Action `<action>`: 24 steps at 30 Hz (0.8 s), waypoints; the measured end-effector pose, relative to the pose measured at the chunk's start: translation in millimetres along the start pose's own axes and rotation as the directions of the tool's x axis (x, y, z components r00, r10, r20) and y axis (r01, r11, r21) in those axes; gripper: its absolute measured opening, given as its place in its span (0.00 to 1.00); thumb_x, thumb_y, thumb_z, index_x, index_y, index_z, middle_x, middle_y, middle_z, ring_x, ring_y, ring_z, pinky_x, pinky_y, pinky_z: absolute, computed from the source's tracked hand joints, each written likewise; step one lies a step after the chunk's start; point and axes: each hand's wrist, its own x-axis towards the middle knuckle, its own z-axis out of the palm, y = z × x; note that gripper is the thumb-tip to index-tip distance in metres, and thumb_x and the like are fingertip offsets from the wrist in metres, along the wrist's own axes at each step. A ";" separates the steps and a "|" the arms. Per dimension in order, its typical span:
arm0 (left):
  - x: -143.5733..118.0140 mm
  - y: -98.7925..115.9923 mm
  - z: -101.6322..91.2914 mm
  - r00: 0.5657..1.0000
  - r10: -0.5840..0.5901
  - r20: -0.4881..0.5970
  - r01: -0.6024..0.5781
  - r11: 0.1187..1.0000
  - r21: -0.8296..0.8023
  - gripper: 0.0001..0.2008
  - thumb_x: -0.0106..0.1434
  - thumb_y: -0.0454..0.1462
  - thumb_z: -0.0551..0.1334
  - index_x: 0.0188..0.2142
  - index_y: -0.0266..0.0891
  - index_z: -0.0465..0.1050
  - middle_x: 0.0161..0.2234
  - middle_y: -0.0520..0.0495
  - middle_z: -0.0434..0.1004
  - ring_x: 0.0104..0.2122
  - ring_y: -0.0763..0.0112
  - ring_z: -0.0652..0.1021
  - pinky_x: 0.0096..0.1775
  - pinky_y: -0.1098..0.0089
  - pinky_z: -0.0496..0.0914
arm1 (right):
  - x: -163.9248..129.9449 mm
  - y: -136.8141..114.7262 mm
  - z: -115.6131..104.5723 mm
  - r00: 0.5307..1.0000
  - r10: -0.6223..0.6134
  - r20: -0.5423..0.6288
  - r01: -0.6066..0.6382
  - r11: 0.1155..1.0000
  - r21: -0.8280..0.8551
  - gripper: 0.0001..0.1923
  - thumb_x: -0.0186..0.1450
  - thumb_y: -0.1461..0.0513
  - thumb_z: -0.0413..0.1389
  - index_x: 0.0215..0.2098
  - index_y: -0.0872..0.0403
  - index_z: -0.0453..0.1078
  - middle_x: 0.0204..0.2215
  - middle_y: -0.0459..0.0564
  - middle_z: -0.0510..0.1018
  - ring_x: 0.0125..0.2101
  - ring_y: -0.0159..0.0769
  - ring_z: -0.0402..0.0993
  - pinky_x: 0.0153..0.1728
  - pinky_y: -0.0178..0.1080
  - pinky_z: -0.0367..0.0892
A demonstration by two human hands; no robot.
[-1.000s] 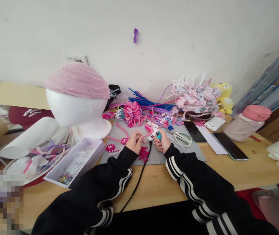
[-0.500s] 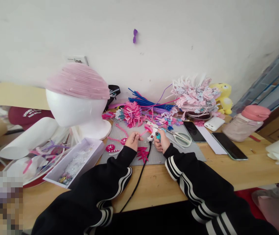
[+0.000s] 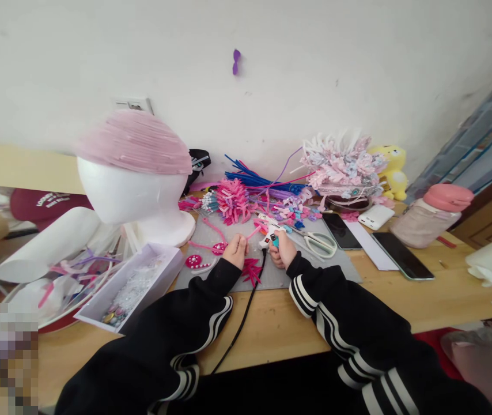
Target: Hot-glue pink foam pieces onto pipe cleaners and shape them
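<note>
My left hand (image 3: 236, 251) is closed in a pinch on a pink pipe cleaner (image 3: 253, 232), whose free end points up toward the glue gun. My right hand (image 3: 283, 250) is wrapped round a white hot glue gun (image 3: 267, 237) with a teal trigger. Its black cord (image 3: 246, 308) runs down over the table edge. Below and between the hands lie dark pink pointed pieces (image 3: 252, 272). Left of my left hand are a round pink piece with white beads (image 3: 193, 261) and a bent pink pipe cleaner (image 3: 215, 230), all on a grey mat (image 3: 332, 275).
A white foam head (image 3: 131, 190) with a pink cap stands at left, behind a box of beads (image 3: 136, 288). Scissors (image 3: 321, 244), phones (image 3: 404, 255) and a pink-lidded bottle (image 3: 431, 216) are at right. Blue pipe cleaners (image 3: 263, 183) and a pink flower bundle (image 3: 234, 200) lie behind.
The whole view has shifted slightly. My left hand has turned a little, its fingers closing up over the pipe cleaner. My right hand still grips the glue gun in nearly the same place.
</note>
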 end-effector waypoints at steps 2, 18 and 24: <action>-0.9 2.8 -0.4 1.000 -0.002 0.021 0.001 1.000 0.020 0.19 0.57 0.49 0.47 0.18 0.40 0.54 0.15 0.56 0.55 0.17 0.78 0.59 0.22 0.73 0.56 | 0.4 -0.4 -0.1 1.000 0.003 0.000 -0.003 1.000 0.005 0.20 0.60 0.53 0.30 0.14 0.52 0.42 0.02 0.37 0.44 0.04 0.21 0.34 0.05 0.26 0.33; -5.0 10.7 -0.1 0.989 -0.029 0.143 0.006 0.987 0.158 0.17 0.56 0.47 0.45 0.18 0.40 0.53 0.14 0.56 0.55 0.16 0.78 0.59 0.24 0.73 0.57 | 4.3 2.4 -2.8 0.998 0.013 0.061 -0.012 1.000 -0.016 0.20 0.60 0.54 0.29 0.14 0.51 0.43 0.02 0.38 0.43 0.04 0.22 0.34 0.05 0.27 0.33; -4.9 7.7 1.5 0.988 -0.040 0.149 0.013 0.984 0.179 0.19 0.55 0.51 0.44 0.18 0.40 0.53 0.14 0.56 0.54 0.16 0.78 0.58 0.23 0.72 0.56 | 5.9 4.1 -4.3 0.996 0.010 0.084 -0.007 0.999 -0.038 0.20 0.61 0.54 0.29 0.14 0.52 0.43 0.02 0.38 0.43 0.04 0.22 0.34 0.05 0.27 0.33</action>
